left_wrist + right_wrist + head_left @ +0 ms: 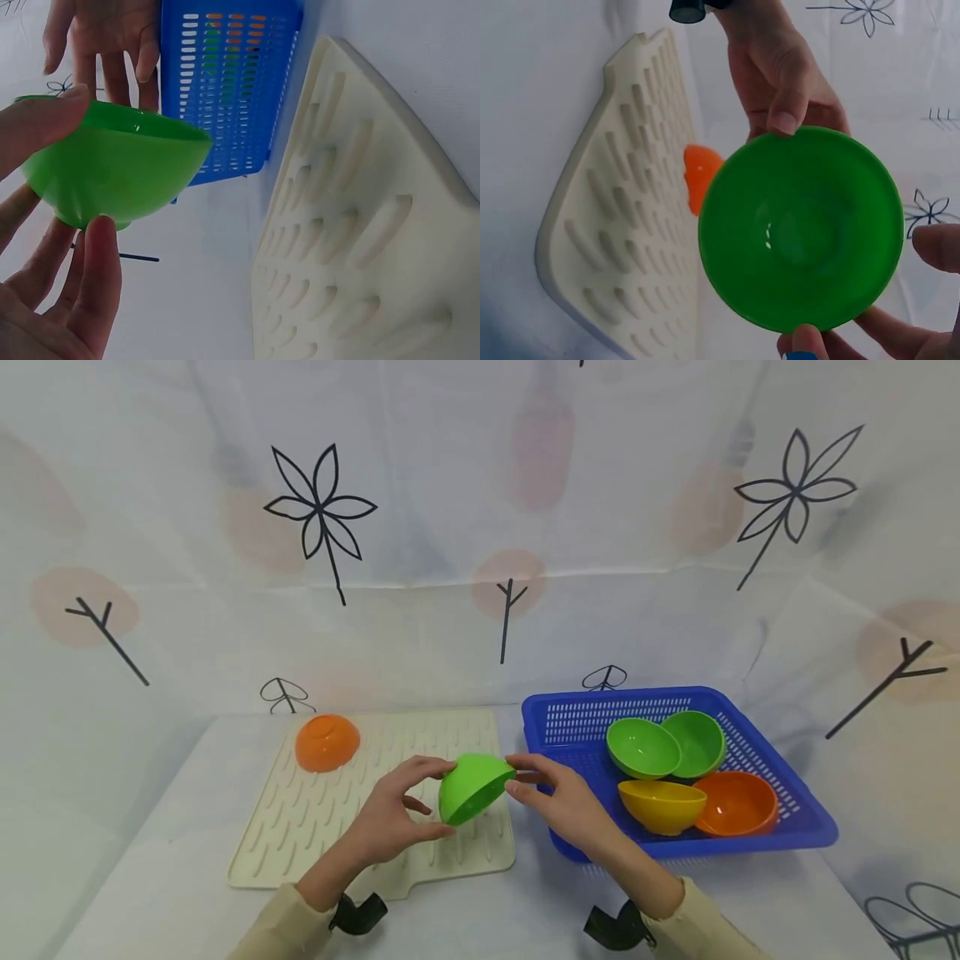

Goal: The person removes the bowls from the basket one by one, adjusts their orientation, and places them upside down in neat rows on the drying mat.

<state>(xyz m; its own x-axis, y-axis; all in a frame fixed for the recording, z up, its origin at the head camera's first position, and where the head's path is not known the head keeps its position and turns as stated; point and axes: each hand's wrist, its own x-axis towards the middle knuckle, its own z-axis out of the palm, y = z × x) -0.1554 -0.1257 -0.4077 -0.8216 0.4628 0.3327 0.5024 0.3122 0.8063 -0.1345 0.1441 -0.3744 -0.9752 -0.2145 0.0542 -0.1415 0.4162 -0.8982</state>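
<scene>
A green bowl is held tilted above the front right of the cream drying mat. In the head view my left hand grips it from the left; the left wrist view has the thumb at the rim and fingers under the base. My right hand is at the opposite side of the bowl, fingers fairly straight and spread, fingertips right at the rim. The right wrist view looks into the bowl's bare inside. Upside down on the mat's far left corner sits an orange bowl.
A blue basket with slotted walls stands to the right. Inside are two green bowls, a yellow bowl and another orange bowl. Patterned white cloth hangs behind the white-covered table.
</scene>
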